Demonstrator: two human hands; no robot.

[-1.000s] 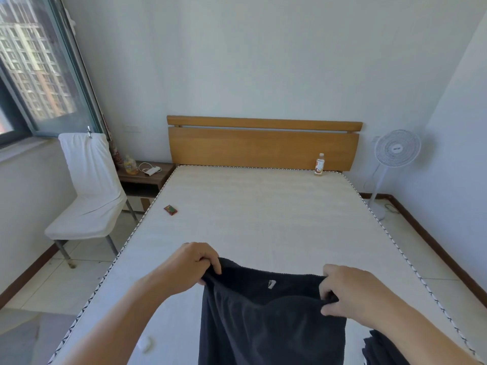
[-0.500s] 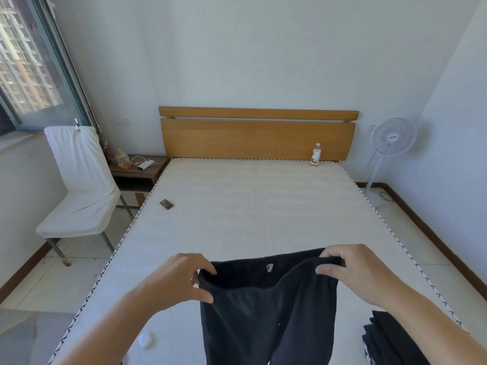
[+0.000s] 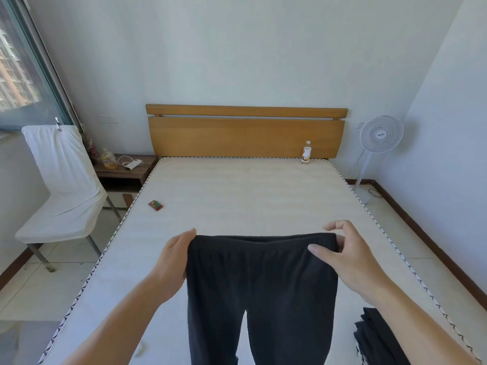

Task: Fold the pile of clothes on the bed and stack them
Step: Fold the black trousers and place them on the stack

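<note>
Currently: spreading step
Black trousers (image 3: pixel 261 285): held by waistband above the mattress (image 3: pixel 237 201)
Left hand (image 3: pixel 174 256): fingers curled, gripping waistband corner
Right hand (image 3: pixel 342 254): thumb and fingers pinching opposite corner
Next: probably lay flat, legs together

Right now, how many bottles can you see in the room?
2. One clear bottle with an orange label stands on the mattress at the headboard, right side. A yellowish bottle sits on the nightstand left of the bed. Others may be out of frame.
</note>
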